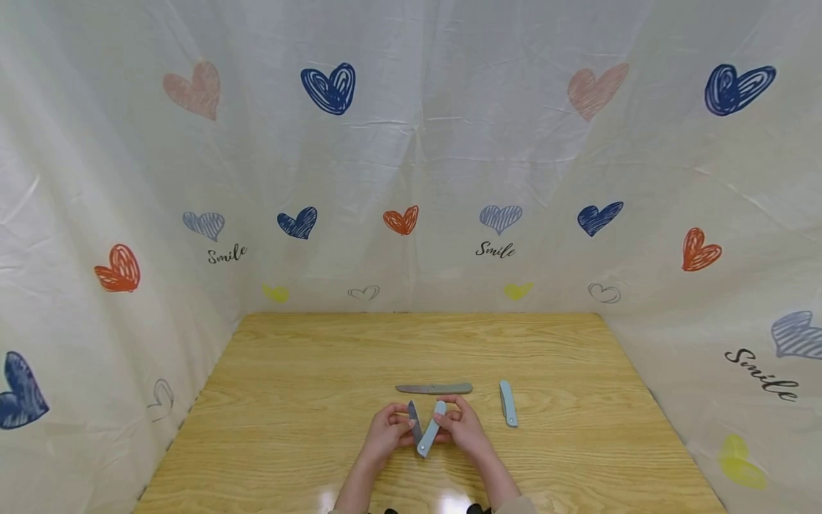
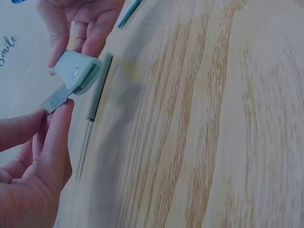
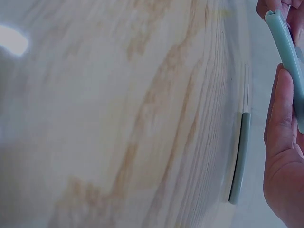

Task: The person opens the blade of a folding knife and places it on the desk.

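A folding knife with a light blue handle (image 1: 432,430) is partly unfolded between my hands, its blade and handle forming a V with the pivot end toward me. My left hand (image 1: 384,432) pinches the grey blade (image 2: 57,99) between thumb and fingers. On the other side, my right hand (image 1: 467,432) grips the handle, thumb on its face and fingers behind. In the left wrist view, the slot of the handle faces the camera. Just beyond the hands lies a second folding knife (image 1: 449,389), grey-green and fully unfolded, blade pointing left.
A third folding knife (image 1: 508,404), light blue and folded, lies to the right of my right hand. All this is on a wood-grain table (image 1: 308,371). A white curtain (image 1: 411,164) printed with hearts surrounds its back and sides.
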`<control>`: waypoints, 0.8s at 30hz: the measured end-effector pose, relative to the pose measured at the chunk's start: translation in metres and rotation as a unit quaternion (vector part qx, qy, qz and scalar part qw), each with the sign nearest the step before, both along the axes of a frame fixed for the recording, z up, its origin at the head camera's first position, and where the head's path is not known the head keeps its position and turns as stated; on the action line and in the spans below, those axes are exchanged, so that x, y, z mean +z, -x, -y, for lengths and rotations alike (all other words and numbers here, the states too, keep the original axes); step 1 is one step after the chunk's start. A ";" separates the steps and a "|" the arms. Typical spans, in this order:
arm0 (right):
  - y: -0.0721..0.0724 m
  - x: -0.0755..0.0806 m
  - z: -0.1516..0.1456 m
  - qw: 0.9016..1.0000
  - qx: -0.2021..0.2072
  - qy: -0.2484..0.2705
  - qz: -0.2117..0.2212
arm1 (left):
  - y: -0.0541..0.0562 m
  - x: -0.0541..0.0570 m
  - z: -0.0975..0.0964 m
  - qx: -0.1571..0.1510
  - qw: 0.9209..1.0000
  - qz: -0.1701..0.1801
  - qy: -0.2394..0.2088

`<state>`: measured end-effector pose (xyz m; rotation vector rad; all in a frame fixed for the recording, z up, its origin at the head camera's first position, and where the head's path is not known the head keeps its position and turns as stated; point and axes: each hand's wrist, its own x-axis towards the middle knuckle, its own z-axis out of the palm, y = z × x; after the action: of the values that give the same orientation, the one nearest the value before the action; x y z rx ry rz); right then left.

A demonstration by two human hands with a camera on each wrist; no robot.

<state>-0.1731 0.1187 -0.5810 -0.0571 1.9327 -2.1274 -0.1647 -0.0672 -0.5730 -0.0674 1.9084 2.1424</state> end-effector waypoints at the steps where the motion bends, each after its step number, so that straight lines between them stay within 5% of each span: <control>1: 0.000 0.000 0.000 1.000 -0.001 0.000 0.000 | 0.000 0.000 0.000 0.001 1.000 -0.001 -0.001; 24: -0.006 0.001 -0.005 0.996 -0.056 0.056 0.038 | -0.001 0.000 0.002 0.037 0.998 0.026 -0.037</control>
<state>-0.1674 0.1236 -0.5797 0.1113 1.8114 -2.2741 -0.1636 -0.0695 -0.5733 -0.1789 1.8228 2.2342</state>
